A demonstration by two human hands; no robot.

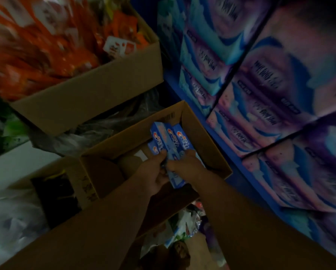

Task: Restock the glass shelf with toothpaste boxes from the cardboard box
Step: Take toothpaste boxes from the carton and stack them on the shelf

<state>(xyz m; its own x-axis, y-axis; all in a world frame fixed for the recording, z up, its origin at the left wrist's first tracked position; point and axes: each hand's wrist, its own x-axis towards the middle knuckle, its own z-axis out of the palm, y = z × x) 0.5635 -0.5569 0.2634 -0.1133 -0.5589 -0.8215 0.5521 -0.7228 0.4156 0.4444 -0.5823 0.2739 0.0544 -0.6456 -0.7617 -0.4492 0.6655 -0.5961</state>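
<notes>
Looking down through the head camera, I see both hands meeting at the middle of the view, inside an open cardboard box (204, 141). The left hand (153, 172) curls its fingers and thumb round the near ends of a bunch of blue toothpaste boxes (168, 140). The right hand (186, 162) grips the same bunch from its 3 o'clock side, so the two hands touch. The bunch tilts up toward 12 o'clock, its far ends near the box's rear wall. At least three boxes fan out side by side, but the exact count is too blurred for me to tell. At 10 o'clock a larger carton (89, 98) holds orange packets (36, 45), with crumpled plastic bags (97, 131) just below it. From 1 to 4 o'clock stand stacked purple and pink packs (264, 90) against a blue frame (219, 142). At 8 o'clock lies a pale plastic bag (9, 221).
</notes>
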